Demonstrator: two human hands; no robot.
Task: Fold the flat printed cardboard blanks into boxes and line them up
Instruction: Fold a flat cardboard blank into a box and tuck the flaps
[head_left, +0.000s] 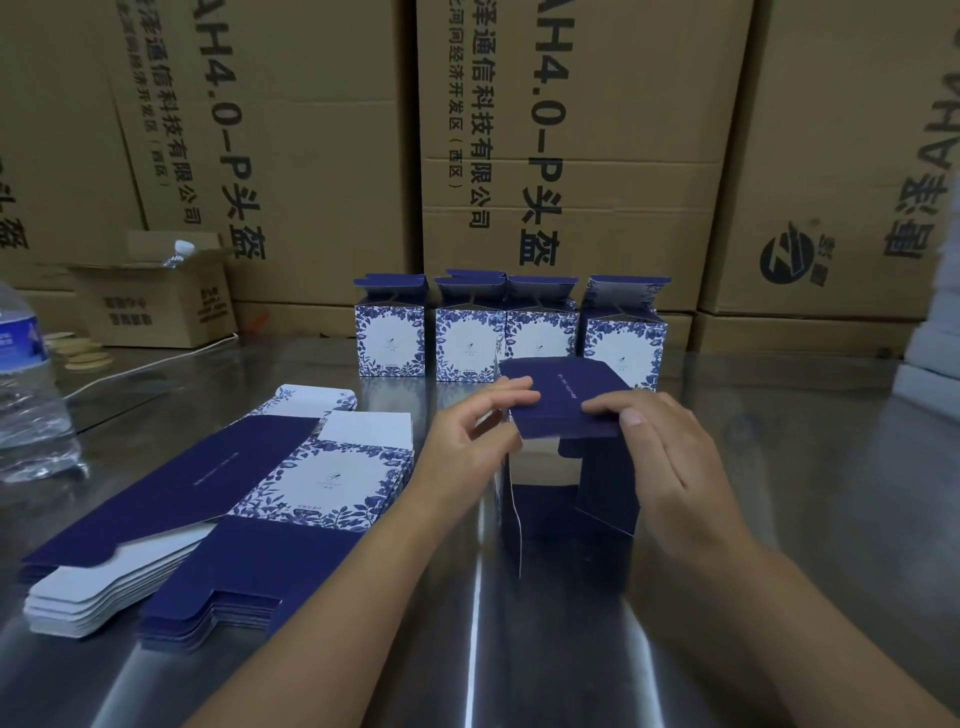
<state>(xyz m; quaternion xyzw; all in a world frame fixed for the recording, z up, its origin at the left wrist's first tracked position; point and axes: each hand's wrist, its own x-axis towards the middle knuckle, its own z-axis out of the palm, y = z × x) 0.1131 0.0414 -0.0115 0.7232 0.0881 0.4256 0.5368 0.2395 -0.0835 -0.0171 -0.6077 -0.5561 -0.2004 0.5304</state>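
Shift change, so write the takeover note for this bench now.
Left hand pinches the left edge of the navy flap on the box.
Right hand grips the flap's right side, thumb on top.
The box stands half folded on the table, just before the row.
Done: four boxes in the row at the back, upper flaps up.
Left: finish this box, add it to the row, then fold the stack of blanks at left.

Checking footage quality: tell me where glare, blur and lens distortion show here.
Head view: dim light; bright glare streak down the shiny metal table; wide-angle distortion tilts the large brown cardboard cartons at the edges; clear plastic water bottle looks soft.
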